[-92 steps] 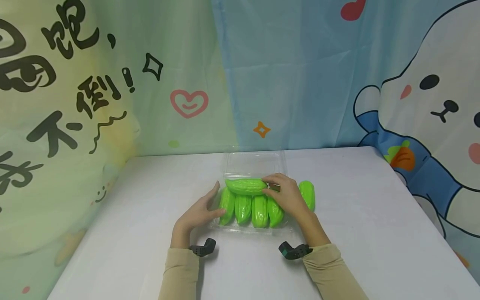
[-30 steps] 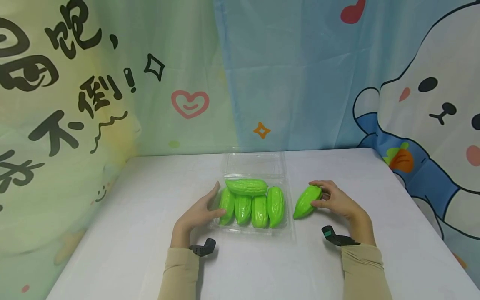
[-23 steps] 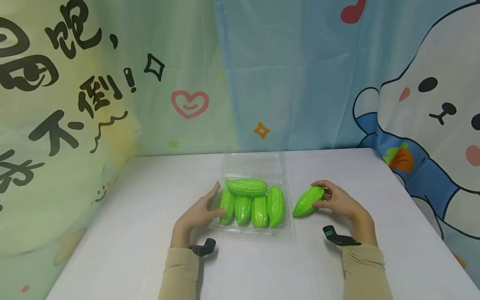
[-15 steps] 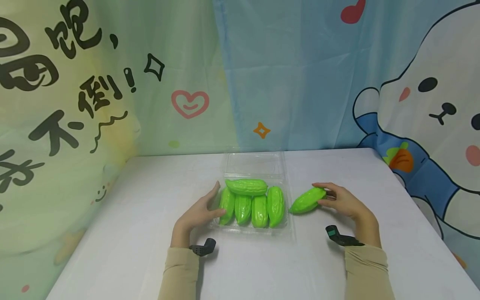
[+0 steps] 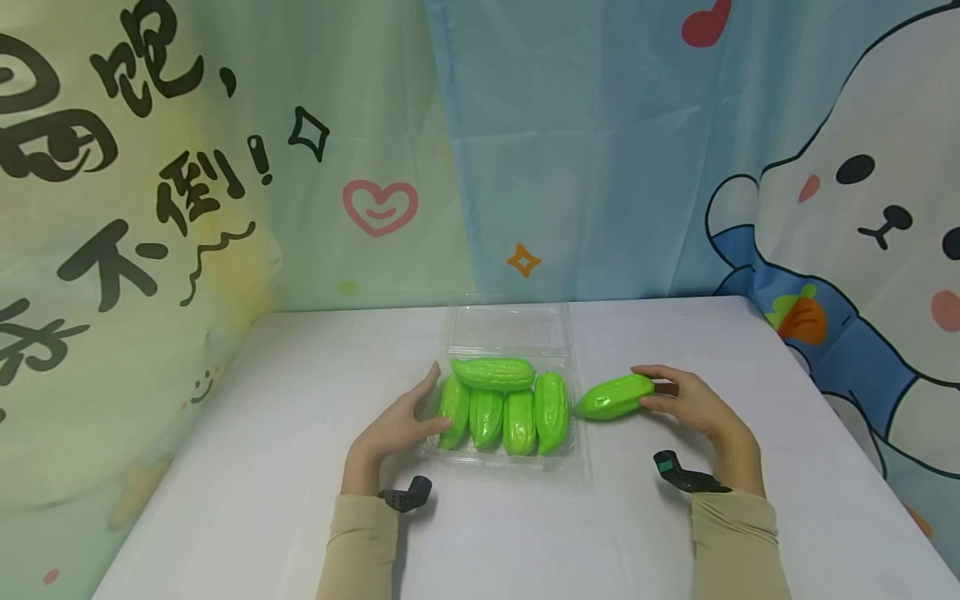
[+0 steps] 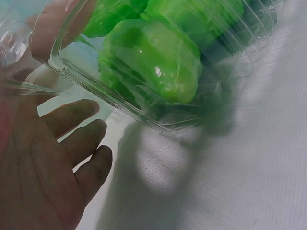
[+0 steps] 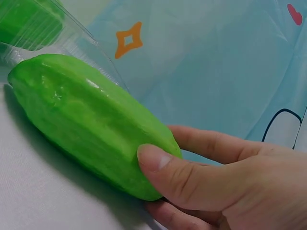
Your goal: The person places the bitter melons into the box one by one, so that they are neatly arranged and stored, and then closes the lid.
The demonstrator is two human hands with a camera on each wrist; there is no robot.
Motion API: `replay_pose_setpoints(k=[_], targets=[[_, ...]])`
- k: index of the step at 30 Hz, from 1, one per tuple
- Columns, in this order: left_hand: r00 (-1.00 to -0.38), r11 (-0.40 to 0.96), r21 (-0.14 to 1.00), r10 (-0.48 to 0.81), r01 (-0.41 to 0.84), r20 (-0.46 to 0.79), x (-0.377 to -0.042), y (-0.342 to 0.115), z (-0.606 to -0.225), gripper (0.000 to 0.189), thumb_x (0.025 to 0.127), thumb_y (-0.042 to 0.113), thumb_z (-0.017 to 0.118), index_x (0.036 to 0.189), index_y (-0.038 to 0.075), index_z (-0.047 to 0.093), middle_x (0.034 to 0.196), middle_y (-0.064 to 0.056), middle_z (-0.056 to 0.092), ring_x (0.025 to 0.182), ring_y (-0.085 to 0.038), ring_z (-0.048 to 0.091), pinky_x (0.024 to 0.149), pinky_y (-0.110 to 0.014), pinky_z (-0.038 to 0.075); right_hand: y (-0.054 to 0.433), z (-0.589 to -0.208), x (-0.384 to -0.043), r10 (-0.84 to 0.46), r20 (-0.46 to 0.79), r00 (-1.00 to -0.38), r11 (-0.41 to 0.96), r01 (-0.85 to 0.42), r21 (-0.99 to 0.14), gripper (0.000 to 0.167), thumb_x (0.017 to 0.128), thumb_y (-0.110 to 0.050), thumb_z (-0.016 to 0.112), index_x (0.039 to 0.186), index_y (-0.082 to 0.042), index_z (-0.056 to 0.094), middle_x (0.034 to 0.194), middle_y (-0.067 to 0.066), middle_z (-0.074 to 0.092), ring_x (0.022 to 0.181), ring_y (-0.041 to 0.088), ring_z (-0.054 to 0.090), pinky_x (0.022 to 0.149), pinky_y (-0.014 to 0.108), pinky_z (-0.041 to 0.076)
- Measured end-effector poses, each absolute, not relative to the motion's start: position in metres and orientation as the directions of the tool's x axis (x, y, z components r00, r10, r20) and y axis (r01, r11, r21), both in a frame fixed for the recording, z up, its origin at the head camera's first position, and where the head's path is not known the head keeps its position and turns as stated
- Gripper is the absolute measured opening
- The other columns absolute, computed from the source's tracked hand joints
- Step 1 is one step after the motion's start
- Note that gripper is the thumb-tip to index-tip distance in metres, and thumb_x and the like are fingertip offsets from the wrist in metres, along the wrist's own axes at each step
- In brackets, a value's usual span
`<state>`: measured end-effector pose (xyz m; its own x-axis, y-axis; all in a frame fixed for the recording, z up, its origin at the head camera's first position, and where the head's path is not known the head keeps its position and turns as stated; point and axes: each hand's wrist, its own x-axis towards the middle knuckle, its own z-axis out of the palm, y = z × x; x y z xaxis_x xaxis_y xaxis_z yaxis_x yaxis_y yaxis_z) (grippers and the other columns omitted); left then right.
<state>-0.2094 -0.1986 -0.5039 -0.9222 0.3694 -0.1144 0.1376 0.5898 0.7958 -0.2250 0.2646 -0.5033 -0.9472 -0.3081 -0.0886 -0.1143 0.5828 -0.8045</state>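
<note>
In the head view my right hand (image 5: 693,403) pinches one end of a bright green, ridged bitter melon (image 5: 615,397), toy-like and glossy. In the right wrist view the thumb lies across the top of the bitter melon (image 7: 91,120), with fingers on its far side and below. Its pointed end faces a clear plastic clamshell box (image 5: 512,461). Several similar bitter melons (image 5: 519,423) sit in the box, most side by side and one crosswise at the back (image 5: 492,374). My left hand (image 5: 399,419) rests at the box's left side, thumb over the rim, fingers straight and spread.
The box's clear lid (image 5: 512,327) lies folded back toward the rear of the white table (image 5: 315,375). Behind stands a printed cloth backdrop (image 5: 585,150). Each wrist wears a black camera, one on the left (image 5: 407,495), one on the right (image 5: 686,473).
My right hand has left the box, moved right and taken hold of the loose bitter melon. That melon has swung from steeply slanted to nearly level, its tip toward the box. The left hand stays put.
</note>
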Motion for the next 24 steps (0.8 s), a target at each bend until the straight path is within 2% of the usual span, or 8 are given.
replay_pose_setpoints(k=[7,14,24], targets=[[-0.921,0.569,0.809,0.376,0.147,-0.097,-0.206,-0.1964,-0.4985,0.093,0.084,0.039,0.069,0.154,0.019,0.009,0.16,0.001,0.011,0.148,-0.022,0.011,0.121,-0.044,0.011,0.2658,-0.5037,-0.2246,-0.295,-0.093,-0.951,0.591,-0.105,-0.8,0.054,0.089,-0.022,0.066,0.137,-0.005,0.048,0.141,0.023,0.046,0.125,0.046,0.047,0.099,0.053,0.047],[-0.921,0.581,0.802,0.373,0.14,-0.11,-0.2079,-0.1979,-0.5008,0.095,0.083,0.042,0.069,0.154,0.021,0.009,0.16,0.004,0.01,0.148,-0.019,0.011,0.121,-0.042,0.012,0.2658,-0.5025,-0.2237,-0.28,-0.101,-0.955,0.588,-0.088,-0.804,0.054,0.088,-0.022,0.068,0.136,-0.005,0.049,0.139,0.022,0.048,0.124,0.043,0.049,0.095,0.038,0.051],[-0.918,0.572,0.806,0.383,0.153,-0.097,-0.2077,-0.1975,-0.5006,0.095,0.084,0.042,0.069,0.154,0.019,0.009,0.16,0.001,0.011,0.148,-0.022,0.011,0.121,-0.044,0.011,0.2672,-0.5049,-0.2244,-0.27,-0.102,-0.957,0.585,-0.079,-0.807,0.054,0.086,-0.022,0.07,0.134,-0.005,0.051,0.138,0.022,0.049,0.123,0.042,0.051,0.092,0.032,0.053]])
